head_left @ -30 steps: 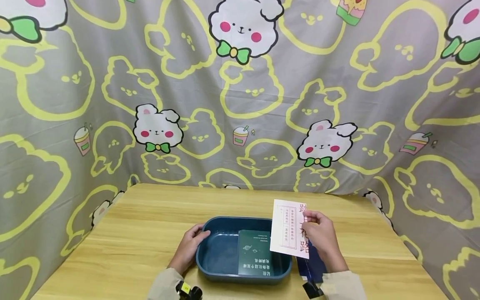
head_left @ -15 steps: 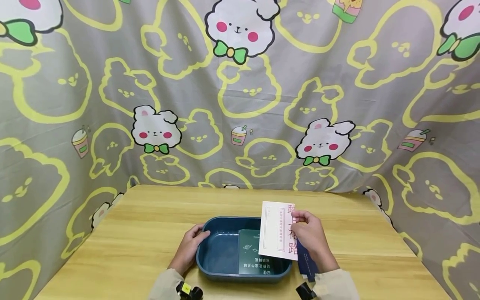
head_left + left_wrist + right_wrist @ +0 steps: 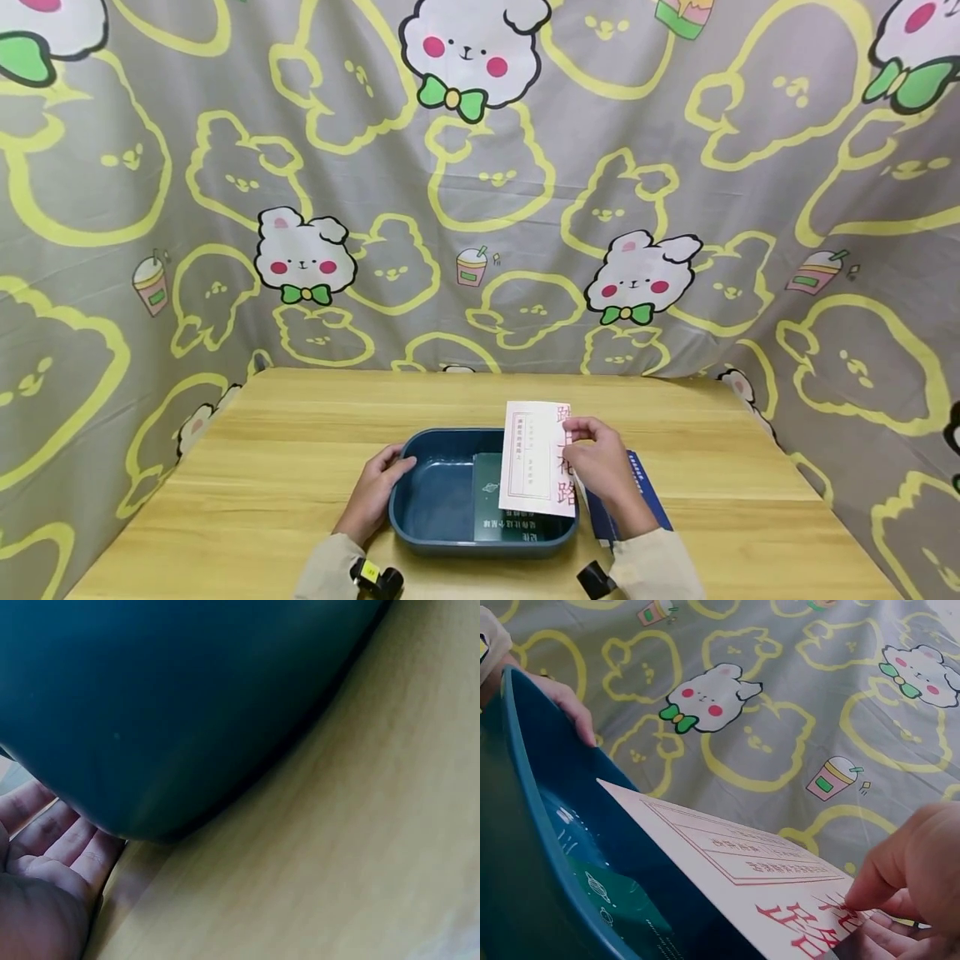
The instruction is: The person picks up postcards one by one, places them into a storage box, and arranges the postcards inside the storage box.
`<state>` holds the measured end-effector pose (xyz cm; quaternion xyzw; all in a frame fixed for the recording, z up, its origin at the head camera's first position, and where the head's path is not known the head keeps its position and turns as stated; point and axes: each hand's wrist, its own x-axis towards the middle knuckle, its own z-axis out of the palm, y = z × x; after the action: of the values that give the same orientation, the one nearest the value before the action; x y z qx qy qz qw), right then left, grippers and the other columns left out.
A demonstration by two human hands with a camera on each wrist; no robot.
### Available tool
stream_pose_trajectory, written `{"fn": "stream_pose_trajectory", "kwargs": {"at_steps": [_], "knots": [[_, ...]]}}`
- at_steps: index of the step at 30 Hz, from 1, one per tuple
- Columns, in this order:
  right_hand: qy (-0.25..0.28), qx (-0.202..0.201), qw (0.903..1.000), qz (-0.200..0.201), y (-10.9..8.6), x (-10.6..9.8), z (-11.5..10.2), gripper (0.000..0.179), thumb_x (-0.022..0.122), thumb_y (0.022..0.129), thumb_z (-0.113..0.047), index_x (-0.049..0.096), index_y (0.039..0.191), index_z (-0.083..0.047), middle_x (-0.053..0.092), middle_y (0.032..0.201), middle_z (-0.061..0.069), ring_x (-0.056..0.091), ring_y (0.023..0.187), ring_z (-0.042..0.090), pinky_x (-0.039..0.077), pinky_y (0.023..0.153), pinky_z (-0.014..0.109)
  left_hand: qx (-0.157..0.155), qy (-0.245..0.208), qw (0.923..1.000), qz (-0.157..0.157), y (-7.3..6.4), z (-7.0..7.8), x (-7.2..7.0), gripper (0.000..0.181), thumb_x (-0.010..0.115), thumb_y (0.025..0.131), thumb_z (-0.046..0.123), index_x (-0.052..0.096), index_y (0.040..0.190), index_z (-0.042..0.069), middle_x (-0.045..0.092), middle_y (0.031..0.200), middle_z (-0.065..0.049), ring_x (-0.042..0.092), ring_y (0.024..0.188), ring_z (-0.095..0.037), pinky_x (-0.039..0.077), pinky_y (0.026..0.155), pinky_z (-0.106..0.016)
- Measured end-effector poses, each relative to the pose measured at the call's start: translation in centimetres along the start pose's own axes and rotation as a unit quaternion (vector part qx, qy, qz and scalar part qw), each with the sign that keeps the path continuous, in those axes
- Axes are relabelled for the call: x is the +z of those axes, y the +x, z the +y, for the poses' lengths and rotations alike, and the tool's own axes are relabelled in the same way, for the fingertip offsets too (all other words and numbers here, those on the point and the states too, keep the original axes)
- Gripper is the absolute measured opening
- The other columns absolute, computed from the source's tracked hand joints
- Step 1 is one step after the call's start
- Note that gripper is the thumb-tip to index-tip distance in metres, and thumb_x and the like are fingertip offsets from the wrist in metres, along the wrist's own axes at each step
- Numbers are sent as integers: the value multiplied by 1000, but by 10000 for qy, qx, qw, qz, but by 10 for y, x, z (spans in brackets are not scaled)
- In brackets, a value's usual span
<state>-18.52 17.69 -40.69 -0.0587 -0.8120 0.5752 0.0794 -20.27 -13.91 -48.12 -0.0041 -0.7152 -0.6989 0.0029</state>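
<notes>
A dark teal plastic basin stands on the table. My left hand holds its left end, thumb over the rim and fingers along the outer wall; in the left wrist view those fingers touch the wall. Between thumb and fingers, my right hand pinches the right edge of a white card with red Chinese characters. This card is tilted above the basin's right half. Beneath it a dark green card with white print and planet drawings lies inside the basin, partly hidden by the white card.
Dark blue cards lie on the wooden table right of the basin, partly behind my right forearm. A grey curtain with cartoon rabbits hangs behind the table and along both sides.
My right hand has carried the white card leftward, farther over the basin and the green card. More of the blue cards now shows. My left hand stays on the basin.
</notes>
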Motion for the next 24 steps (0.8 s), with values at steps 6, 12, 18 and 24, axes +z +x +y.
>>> {"fn": "stream_pose_trajectory", "kwargs": {"at_steps": [6, 12, 18, 24], "knots": [[21, -46, 9998, -191, -5, 5, 2, 37, 57, 74, 7, 61, 110, 3, 54, 99, 15, 48, 59, 16, 41, 53, 26, -26, -11, 10000, -27, -2, 1, 0, 35, 60, 96, 17, 57, 123, -5, 59, 116, -14, 55, 104, -24, 46, 86, -27], [-5, -284, 9990, -357, -11, 15, 2, 34, 59, 74, 9, 62, 108, 3, 53, 96, 13, 52, 60, 15, 44, 52, 25, -30, -28, 10000, -17, -1, -1, 0, 33, 60, 96, 16, 58, 122, -4, 60, 118, -15, 55, 106, -24, 46, 87, -28], [-301, -419, 9980, -374, -13, 20, 3, 31, 61, 75, 8, 64, 105, 1, 54, 94, 11, 52, 61, 14, 42, 52, 24, 5, -16, 10000, -29, -1, -1, -1, 34, 59, 97, 16, 57, 123, -5, 60, 117, -13, 55, 105, -24, 46, 87, -27], [-605, -491, 9960, -444, -11, 20, 0, 30, 61, 76, 7, 64, 105, -1, 54, 93, 9, 48, 59, 13, 39, 51, 22, -25, -66, 10000, -47, -1, 1, 0, 36, 59, 97, 17, 55, 125, -6, 59, 116, -13, 55, 105, -23, 47, 85, -27]]}}
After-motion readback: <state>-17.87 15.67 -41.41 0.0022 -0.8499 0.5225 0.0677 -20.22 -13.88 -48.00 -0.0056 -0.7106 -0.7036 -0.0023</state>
